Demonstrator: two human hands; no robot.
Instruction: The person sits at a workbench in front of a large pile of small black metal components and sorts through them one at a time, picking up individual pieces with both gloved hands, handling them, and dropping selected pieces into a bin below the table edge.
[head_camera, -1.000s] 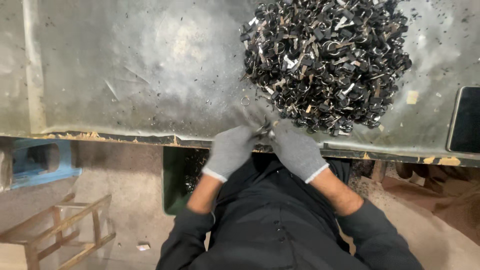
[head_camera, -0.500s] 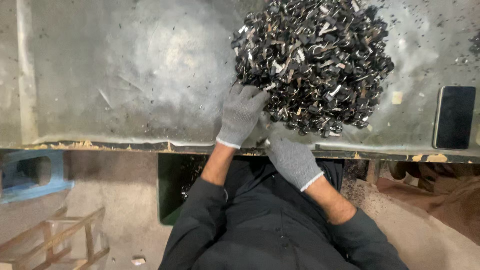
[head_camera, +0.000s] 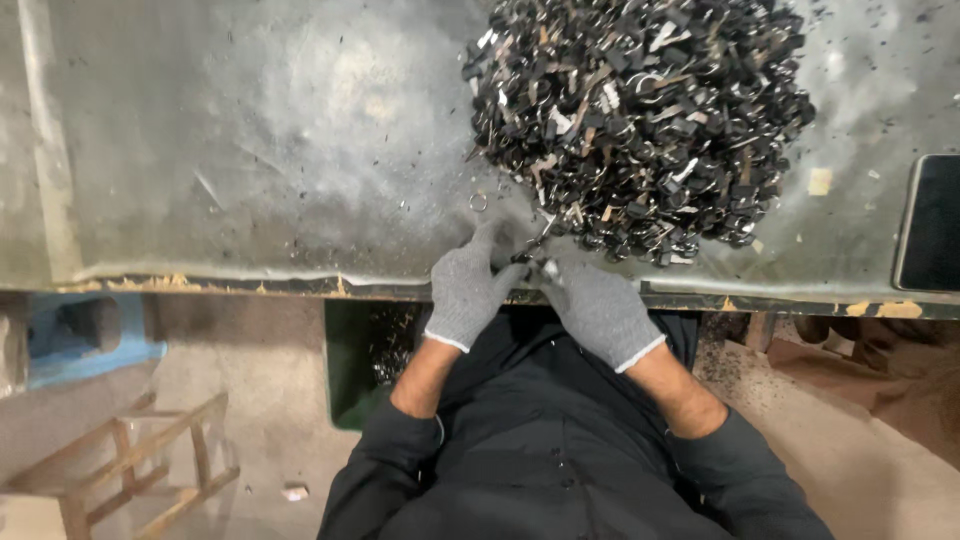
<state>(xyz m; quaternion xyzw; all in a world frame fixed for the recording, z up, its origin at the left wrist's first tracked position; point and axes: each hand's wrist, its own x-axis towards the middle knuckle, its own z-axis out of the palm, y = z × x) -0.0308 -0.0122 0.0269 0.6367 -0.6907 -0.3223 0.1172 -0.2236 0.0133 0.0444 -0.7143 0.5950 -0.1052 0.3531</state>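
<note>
Small metal part (head_camera: 533, 257) pinched btwn both hands (head_camera: 535, 290).

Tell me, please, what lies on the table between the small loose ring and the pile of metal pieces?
In the head view, only bare, dusty table separates the ring from the pile.

Small dark metal piece (head_camera: 530, 258) w/ a thin bright wire bit, pinched between fingertips of left hand (head_camera: 470, 290) & right hand (head_camera: 598, 308), both in grey knit gloves, at table's near edge. Too small to tell exact shape. Just below the big heap of black & silver clip parts (head_camera: 640, 120), nearly touching it.
</note>
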